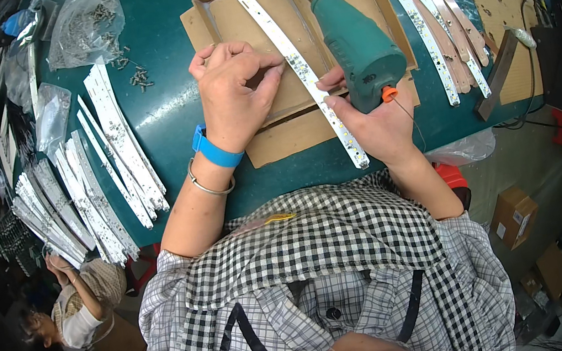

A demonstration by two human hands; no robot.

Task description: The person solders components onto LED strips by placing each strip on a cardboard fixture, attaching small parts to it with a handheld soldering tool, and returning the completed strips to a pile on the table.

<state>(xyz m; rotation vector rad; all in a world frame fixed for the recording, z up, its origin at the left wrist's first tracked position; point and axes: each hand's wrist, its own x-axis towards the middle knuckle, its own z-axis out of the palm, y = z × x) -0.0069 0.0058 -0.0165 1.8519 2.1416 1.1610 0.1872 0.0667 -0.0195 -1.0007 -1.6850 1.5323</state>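
Note:
A long white LED strip (302,72) lies slantwise over a shallow cardboard tray (249,152). My right hand (386,128) pinches its near part between thumb and fingers. Over that same hand stands a green corded power tool (356,46), its metal tip pointing to the far side of the tray; how the hand bears it is partly hidden. My left hand (237,92), with a blue wristband and a bangle at the wrist, is curled closed. Its thumb and forefinger meet beside the strip's left edge, and whatever they hold is too small or hidden to see.
Stacks of white LED strips (122,140) lie on the green table at left. Small screws (140,77) are scattered near a clear plastic bag (88,26). More strips (432,46) and a dark bar (496,73) lie at right. Another person (80,308) sits at lower left.

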